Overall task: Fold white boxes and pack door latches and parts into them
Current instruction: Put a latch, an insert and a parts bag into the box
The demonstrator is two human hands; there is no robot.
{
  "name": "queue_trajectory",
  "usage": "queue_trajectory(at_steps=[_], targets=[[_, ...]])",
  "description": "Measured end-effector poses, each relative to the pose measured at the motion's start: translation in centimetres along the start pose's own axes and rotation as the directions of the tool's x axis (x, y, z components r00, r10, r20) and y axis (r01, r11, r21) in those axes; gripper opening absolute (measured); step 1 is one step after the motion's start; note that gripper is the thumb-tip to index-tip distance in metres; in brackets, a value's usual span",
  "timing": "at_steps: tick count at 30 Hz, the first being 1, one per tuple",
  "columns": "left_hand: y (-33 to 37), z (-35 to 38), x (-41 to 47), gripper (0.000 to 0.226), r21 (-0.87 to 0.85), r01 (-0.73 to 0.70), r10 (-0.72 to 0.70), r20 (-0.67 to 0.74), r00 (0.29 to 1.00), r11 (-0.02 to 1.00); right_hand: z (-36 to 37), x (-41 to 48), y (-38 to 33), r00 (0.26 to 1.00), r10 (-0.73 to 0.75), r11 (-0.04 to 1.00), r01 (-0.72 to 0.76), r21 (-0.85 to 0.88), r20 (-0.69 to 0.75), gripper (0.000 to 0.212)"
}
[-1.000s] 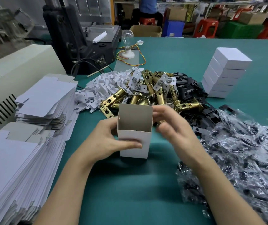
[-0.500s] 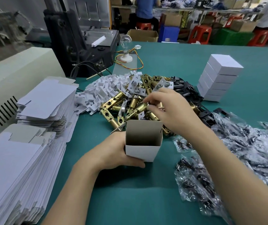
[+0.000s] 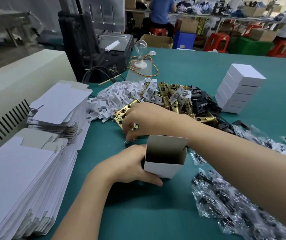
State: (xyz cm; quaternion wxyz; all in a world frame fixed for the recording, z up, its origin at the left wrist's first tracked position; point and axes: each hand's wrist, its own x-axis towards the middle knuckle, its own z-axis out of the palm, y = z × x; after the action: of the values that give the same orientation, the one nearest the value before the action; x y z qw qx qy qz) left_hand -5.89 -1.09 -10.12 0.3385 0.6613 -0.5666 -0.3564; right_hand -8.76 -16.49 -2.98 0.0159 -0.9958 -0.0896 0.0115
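Head view, centre: the seemingly light, crushable box is gripped by its walls in the left hand; the right hand is curled over stiff latches, hold unclear.

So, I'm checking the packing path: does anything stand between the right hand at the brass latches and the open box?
Only the upright flap of the open box, on its far side facing the brass latches; the right hand is just behind it.

Table: blanks, two stacks, left. Box centre front. Latches behind box; plastic pieces left of latches, plates right of them. Box stack far right. Bags right of box.
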Motion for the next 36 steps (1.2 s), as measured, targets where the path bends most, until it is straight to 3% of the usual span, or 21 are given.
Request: queue_trajectory(at_steps=[5,10,15,19,22,26,29,31,33,36], targets=[[0.2,-0.2,-0.1,0.046,-0.02,-0.01,0.01,0.014,1.0,1.0,0.4,2.2,0.1,0.96,0.201,0.979,-0.205,0.0,-0.193,0.039],[0.3,-0.4,-0.5,0.051,-0.078,-0.02,0.02,-0.01,1.0,0.997,0.7,4.3,-0.8,0.975,0.198,0.968,-0.21,-0.135,-0.101,0.056],[0.3,-0.9,-0.7,0.054,-0.127,-0.021,0.017,-0.032,0.999,0.992,1.7,5.3,-1.2,0.965,0.245,0.959,-0.256,-0.122,-0.095,0.038],[0.4,-1.0,-0.7,0.041,-0.19,-0.016,0.011,-0.027,1.0,0.982,1.0,4.3,-0.9,0.948,0.294,0.953,-0.281,0.117,-0.123,0.026],[0.6,-0.9,-0.6,0.031,-0.231,-0.051,0.047,-0.023,0.999,0.972,-0.6,2.2,0.0,0.921,0.352,0.901,-0.286,0.326,-0.166,0.029],[0.7,-0.8,-0.5,0.027,-0.266,-0.045,0.033,-0.049,0.998,0.963,-3.1,-1.1,0.5,0.786,0.527,0.77,-0.279,0.574,-0.324,0.026],[0.4,-0.9,-0.3,0.034,-0.258,-0.04,0.003,-0.14,0.99,0.965,-5.7,-3.8,0.2,0.667,0.583,0.701,-0.126,0.702,-0.463,0.028],[0.2,-0.9,-0.1,0.037,-0.256,-0.044,-0.017,-0.233,0.972,0.966,-7.7,-5.9,-0.1,0.611,0.564,0.714,-0.022,0.7,-0.556,0.028],[-0.1,-0.9,0.2,0.039,-0.262,-0.04,-0.046,-0.315,0.948,0.964,-9.3,-8.1,-0.2,0.603,0.531,0.725,0.041,0.688,-0.596,0.028],[-0.2,-0.8,0.5,0.045,-0.263,-0.05,-0.046,-0.347,0.937,0.963,-9.4,-10.3,-0.7,0.671,0.498,0.717,0.037,0.696,-0.549,0.028]])
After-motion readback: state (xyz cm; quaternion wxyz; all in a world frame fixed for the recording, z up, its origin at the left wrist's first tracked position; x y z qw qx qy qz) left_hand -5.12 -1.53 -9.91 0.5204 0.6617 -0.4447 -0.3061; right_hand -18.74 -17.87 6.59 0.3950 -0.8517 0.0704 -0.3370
